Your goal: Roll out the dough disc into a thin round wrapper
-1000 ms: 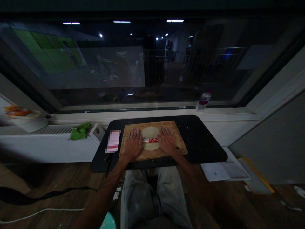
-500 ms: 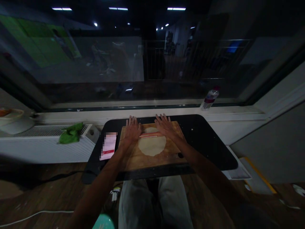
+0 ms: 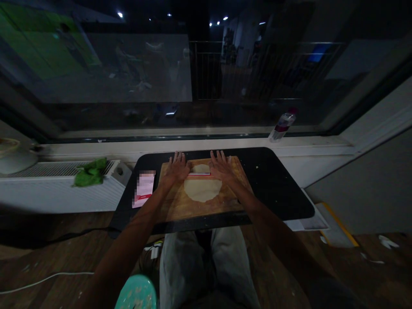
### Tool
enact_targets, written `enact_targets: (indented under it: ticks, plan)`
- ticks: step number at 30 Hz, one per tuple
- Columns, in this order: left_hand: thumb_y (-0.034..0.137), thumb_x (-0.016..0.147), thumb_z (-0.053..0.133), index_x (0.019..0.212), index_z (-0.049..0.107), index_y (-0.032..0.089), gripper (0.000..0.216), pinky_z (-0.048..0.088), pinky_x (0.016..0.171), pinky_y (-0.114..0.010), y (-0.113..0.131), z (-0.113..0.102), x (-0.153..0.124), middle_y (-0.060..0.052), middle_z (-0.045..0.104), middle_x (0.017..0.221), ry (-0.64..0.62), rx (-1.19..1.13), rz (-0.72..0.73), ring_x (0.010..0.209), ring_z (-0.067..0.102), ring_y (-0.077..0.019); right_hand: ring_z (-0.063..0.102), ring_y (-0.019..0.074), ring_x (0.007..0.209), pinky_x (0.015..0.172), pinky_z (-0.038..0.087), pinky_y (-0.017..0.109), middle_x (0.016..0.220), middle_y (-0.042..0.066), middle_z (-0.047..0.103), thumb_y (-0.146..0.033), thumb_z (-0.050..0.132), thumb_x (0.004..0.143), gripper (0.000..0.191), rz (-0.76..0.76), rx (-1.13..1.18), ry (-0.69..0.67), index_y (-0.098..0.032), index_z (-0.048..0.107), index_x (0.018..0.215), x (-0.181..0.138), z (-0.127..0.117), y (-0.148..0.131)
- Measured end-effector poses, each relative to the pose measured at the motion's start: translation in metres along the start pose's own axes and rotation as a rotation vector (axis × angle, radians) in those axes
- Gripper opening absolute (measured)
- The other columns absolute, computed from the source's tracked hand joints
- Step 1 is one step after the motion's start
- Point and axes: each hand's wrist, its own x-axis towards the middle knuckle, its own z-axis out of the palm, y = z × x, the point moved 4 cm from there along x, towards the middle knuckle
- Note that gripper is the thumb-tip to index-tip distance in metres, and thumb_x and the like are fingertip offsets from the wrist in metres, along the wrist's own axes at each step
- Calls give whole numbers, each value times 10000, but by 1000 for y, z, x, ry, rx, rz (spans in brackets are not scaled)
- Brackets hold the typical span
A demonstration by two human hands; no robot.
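Observation:
A round, flat sheet of dough (image 3: 202, 191) lies on a wooden board (image 3: 180, 208). Across its far part rests a thin reddish rolling pin (image 3: 198, 174) with a pale stripe. My left hand (image 3: 177, 168) lies flat over the pin's left end, fingers stretched forward and spread. Over the right end, my right hand (image 3: 221, 165) is flat in the same way. Both palms press on the pin rather than wrap round it, and they hide its ends.
The board sits on a black table (image 3: 277, 189) with a phone (image 3: 143, 191) at its left. A bottle (image 3: 282, 125) stands on the windowsill. A green cloth (image 3: 91, 172) lies on the radiator (image 3: 64, 189). Below the table is a turquoise stool or basin (image 3: 137, 292).
The view has tilted down a little. The rolling pin has turned, its pale stripe now on the far side, and lies straighter across the dough. Both hands remain on it.

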Motion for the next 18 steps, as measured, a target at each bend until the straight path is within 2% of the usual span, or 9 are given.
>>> enact_targets:
  ticks: [3, 7, 10, 13, 18]
  plan:
    - [406, 1171, 266, 1776, 383, 24, 724, 286, 1405, -689, 2, -2, -7, -260, 373, 1845, 6, 18, 22, 1783, 223, -418, 128, 365, 1803, 1415, 112, 714, 1920, 191, 227, -425, 277, 1207, 713, 40, 5, -4, -150, 210, 1861, -24, 4, -5]
    - [393, 1161, 277, 1756, 418, 9, 722, 255, 1420, -665, 7, -9, -18, -252, 373, 1848, 26, 46, 33, 1785, 222, -404, 219, 390, 1778, 1410, 138, 703, 1886, 232, 310, -405, 259, 1203, 703, 87, 15, 77, -78, 305, 1824, -60, 3, -18]
    - [390, 1157, 282, 1737, 441, -16, 725, 251, 1431, -624, 11, -15, -26, -253, 379, 1847, 50, 64, 44, 1786, 228, -388, 352, 421, 1719, 1376, 248, 679, 1827, 289, 405, -400, 263, 1199, 706, 100, 31, 172, -24, 361, 1789, -84, 0, -29]
    - [377, 1151, 293, 1722, 474, -3, 710, 265, 1424, -638, 13, -20, -30, -254, 426, 1824, 75, 62, 58, 1777, 262, -390, 458, 430, 1658, 1324, 361, 633, 1776, 320, 471, -414, 258, 1202, 715, 132, 48, 196, 1, 388, 1769, -100, 2, -37]
    - [353, 1142, 315, 1711, 496, 16, 685, 296, 1410, -652, 17, -23, -26, -253, 455, 1809, 98, 40, 75, 1766, 292, -393, 434, 439, 1685, 1353, 350, 606, 1758, 354, 471, -406, 339, 1191, 726, 125, 45, 234, 63, 405, 1742, -126, 17, -52]
